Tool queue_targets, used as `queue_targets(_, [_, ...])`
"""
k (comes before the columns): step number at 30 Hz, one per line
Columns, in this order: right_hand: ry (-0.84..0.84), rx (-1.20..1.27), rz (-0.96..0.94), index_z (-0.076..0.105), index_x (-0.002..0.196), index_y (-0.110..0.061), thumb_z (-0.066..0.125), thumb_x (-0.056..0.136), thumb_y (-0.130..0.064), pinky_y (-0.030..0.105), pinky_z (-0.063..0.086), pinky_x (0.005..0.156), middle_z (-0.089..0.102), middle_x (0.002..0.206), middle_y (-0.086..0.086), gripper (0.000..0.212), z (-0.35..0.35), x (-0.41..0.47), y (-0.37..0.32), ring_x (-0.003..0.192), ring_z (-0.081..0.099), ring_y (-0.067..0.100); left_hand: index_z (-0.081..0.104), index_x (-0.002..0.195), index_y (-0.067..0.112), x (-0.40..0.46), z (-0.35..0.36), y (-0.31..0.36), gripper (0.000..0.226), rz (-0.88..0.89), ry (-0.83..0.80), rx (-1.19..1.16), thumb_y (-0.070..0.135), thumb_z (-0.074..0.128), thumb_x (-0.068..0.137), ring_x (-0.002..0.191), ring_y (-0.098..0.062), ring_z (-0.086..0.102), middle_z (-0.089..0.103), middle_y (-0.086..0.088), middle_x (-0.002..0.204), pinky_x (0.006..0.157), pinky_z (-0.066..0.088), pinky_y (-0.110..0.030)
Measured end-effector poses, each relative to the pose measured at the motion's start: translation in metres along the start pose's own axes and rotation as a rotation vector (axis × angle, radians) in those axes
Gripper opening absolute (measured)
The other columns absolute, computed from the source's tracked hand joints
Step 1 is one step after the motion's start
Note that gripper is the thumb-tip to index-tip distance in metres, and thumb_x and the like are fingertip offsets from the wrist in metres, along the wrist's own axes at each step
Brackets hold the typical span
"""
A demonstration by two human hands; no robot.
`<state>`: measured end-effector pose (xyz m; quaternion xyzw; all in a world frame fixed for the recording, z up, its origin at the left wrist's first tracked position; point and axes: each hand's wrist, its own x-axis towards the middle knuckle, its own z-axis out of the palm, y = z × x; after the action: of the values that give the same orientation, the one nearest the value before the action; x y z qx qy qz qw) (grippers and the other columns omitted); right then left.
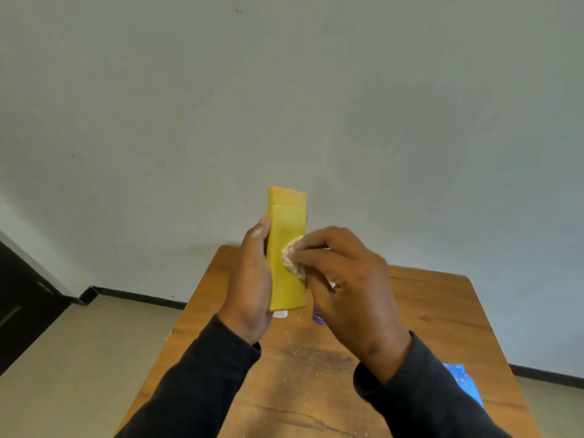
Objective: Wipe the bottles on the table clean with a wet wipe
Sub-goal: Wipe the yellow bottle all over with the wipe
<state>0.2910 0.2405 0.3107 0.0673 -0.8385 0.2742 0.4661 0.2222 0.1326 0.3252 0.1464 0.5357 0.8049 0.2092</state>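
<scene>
A tall flat yellow bottle [286,248] with an orange cap end on top is held upright above the table. My left hand [252,279] grips it along its left side, thumb up the edge. My right hand [344,282] pinches a crumpled white wet wipe [292,257] and presses it against the bottle's front face at mid-height. Behind the hands, a blue bottle [318,316] and a white object [280,313] show only as slivers on the table.
The wooden table [426,311] carries white dust specks and a dark smear near its middle. A blue packet [464,382] lies at the right edge, partly behind my right sleeve. A grey wall stands behind; a dark door is at far left.
</scene>
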Motion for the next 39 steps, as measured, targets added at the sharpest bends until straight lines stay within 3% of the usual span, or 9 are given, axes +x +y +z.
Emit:
queue_targets(3, [0.111,0.003,0.105,0.08,0.09,-0.003,0.075,0.084,0.008,0.033,0.057,0.075,0.072,0.096,0.006,0.014,-0.002,0.012,0.013,0.088,0.07,0.024,0.064,0.1,0.006,-0.008,0.004,-0.008,0.053,-0.033,-0.039,0.057,0.041,0.024,0.109,0.07,-0.024,0.062,0.065,-0.013,0.079,0.06,0.054,-0.034])
queue_targets(6, [0.16,-0.033,0.138,0.079,0.092,-0.002,0.074,0.084,0.01,0.036,0.058,0.074,0.072,0.096,0.009,0.016,-0.004,0.026,0.019,0.088,0.07,0.026,0.069,0.096,0.012,-0.015,0.008,-0.013,0.055,-0.101,-0.086,0.059,0.045,0.028,0.108,0.063,-0.027,0.06,0.062,-0.017,0.075,0.058,0.051,-0.035])
queue_targets(11, [0.041,-0.01,0.07,0.079,0.085,-0.005,0.073,0.08,0.009,0.033,0.054,0.071,0.071,0.091,0.004,0.016,0.002,0.008,-0.001,0.084,0.068,0.023,0.06,0.116,0.008,-0.007,-0.003,-0.009,0.05,-0.053,-0.005,0.022,0.045,0.028,0.107,0.089,-0.032,0.057,0.057,-0.021,0.097,0.072,0.052,-0.039])
queue_targets(15, [-0.17,0.066,0.047,0.077,0.085,-0.009,0.075,0.079,0.007,0.033,0.054,0.068,0.069,0.089,0.001,0.017,0.007,-0.021,-0.024,0.082,0.066,0.017,0.059,0.126,0.002,0.0,-0.013,-0.001,0.057,-0.032,0.113,0.038,0.048,0.031,0.106,0.066,-0.017,0.057,0.056,-0.013,0.099,0.055,0.05,-0.028])
queue_targets(20, [-0.014,0.008,0.095,0.078,0.084,-0.006,0.074,0.077,0.01,0.041,0.058,0.066,0.07,0.09,0.004,0.018,0.004,0.003,-0.006,0.082,0.069,0.025,0.057,0.128,-0.006,-0.009,-0.004,-0.011,0.064,-0.089,0.045,0.029,0.049,0.032,0.105,0.096,-0.033,0.065,0.065,-0.022,0.107,0.08,0.054,-0.042])
queue_targets(24, [0.072,-0.025,0.128,0.08,0.089,-0.004,0.075,0.08,0.011,0.044,0.059,0.067,0.071,0.091,0.008,0.017,0.004,0.029,0.007,0.082,0.07,0.028,0.064,0.12,0.007,-0.011,0.0,-0.018,0.054,-0.093,-0.015,0.037,0.047,0.029,0.107,0.073,-0.025,0.066,0.068,-0.015,0.087,0.059,0.054,-0.036])
queue_targets(28, [-0.028,-0.006,0.078,0.078,0.084,-0.006,0.073,0.08,0.008,0.043,0.057,0.066,0.069,0.089,0.004,0.016,0.007,0.015,-0.005,0.08,0.068,0.026,0.067,0.118,0.007,-0.003,-0.008,-0.006,0.055,-0.08,0.025,-0.024,0.047,0.03,0.107,0.087,-0.023,0.07,0.071,-0.015,0.1,0.071,0.06,-0.035])
queue_targets(32, [-0.214,0.085,0.065,0.078,0.087,-0.009,0.077,0.08,0.006,0.036,0.056,0.067,0.068,0.092,-0.001,0.016,0.006,-0.011,-0.018,0.082,0.067,0.017,0.062,0.12,0.007,0.005,-0.019,0.002,0.055,-0.065,0.11,-0.045,0.051,0.032,0.106,0.072,-0.017,0.066,0.065,-0.012,0.09,0.062,0.057,-0.031])
queue_targets(39, [-0.166,0.084,0.108,0.08,0.09,-0.009,0.075,0.08,0.004,0.038,0.059,0.068,0.072,0.095,0.0,0.017,0.004,-0.007,-0.009,0.085,0.069,0.019,0.063,0.132,0.009,0.01,-0.018,-0.004,0.06,-0.203,0.131,-0.198,0.054,0.033,0.105,0.079,-0.02,0.07,0.073,-0.009,0.092,0.069,0.057,-0.035])
